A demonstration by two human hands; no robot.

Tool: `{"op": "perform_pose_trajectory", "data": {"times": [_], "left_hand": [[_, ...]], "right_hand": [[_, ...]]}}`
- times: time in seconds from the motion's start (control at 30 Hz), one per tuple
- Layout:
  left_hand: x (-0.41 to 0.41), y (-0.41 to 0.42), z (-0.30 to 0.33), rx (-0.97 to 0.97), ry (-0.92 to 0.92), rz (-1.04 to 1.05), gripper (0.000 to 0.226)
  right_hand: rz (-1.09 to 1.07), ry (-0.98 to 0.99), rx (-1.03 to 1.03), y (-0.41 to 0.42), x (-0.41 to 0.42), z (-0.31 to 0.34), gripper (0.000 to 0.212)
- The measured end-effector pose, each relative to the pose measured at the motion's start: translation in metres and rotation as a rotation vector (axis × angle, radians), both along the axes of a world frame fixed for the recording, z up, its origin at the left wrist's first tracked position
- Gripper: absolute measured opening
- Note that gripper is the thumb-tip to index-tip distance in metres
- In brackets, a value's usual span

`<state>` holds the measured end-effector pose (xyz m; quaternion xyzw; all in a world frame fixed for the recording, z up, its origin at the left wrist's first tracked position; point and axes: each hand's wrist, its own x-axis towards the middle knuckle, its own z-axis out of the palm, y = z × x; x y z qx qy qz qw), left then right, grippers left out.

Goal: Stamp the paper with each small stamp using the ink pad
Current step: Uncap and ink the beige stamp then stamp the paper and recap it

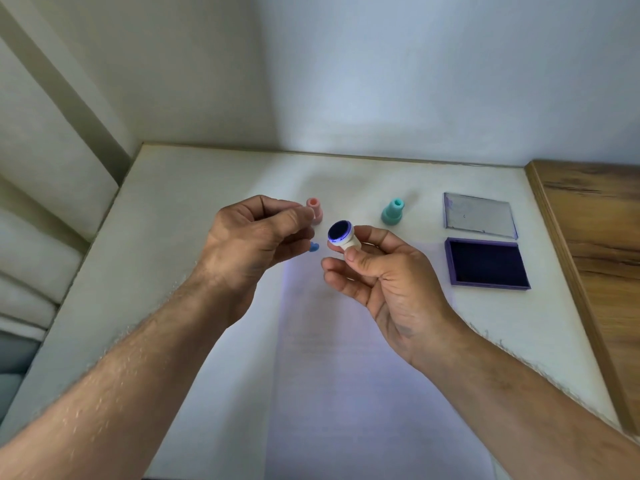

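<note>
1. The right hand (pixel 379 282) grips a white stamp (pixel 344 237) between thumb and fingertips, raised above the table with its dark blue inked face tilted up toward the camera
2. The left hand (pixel 251 240) hovers just left of that stamp, its fingers curled loosely inward with thumb and forefinger nearly meeting; I cannot tell whether they pinch anything
3. A small blue piece (pixel 314 248) shows just below the left fingertips, mostly hidden, so its contact with the hand is unclear
4. A pink stamp (pixel 314 208) stands upright on the table (pixel 166 216) behind the left fingers, and a teal stamp (pixel 393 212) stands upright to its right, well apart
5. The paper (pixel 332 393) lies under both forearms, running to the near edge of the view
6. The open ink pad (pixel 486 263) sits near the table's right edge, its clear lid (pixel 479 214) just behind it, close to the wooden panel (pixel 595 237)
7. Bare tabletop lies open left of the paper up to the left edge and back to the wall
</note>
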<state>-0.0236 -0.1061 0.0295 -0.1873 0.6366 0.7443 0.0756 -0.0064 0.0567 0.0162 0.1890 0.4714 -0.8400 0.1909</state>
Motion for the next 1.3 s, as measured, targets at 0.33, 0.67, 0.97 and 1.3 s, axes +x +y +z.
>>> {"op": "perform_pose_trajectory", "data": {"times": [0.33,0.67,0.97,1.3], "left_hand": [[0.002,0.003,-0.005,0.033,-0.058,-0.144,0.016],[0.004,0.007,-0.008,0.026,-0.068,-0.264,0.023],[0.005,0.002,-0.009,0.005,-0.014,-0.309,0.023],[0.004,0.001,-0.012,-0.051,0.017,-0.271,0.021]], "right_hand": [[0.096,0.215,0.246,0.001,0.0,-0.003,0.027],[0.056,0.247,0.35,0.005,-0.001,-0.006,0.024],[0.044,0.331,0.465,0.007,-0.001,-0.008,0.027],[0.031,0.482,0.793,0.007,0.001,-0.009,0.025]]}}
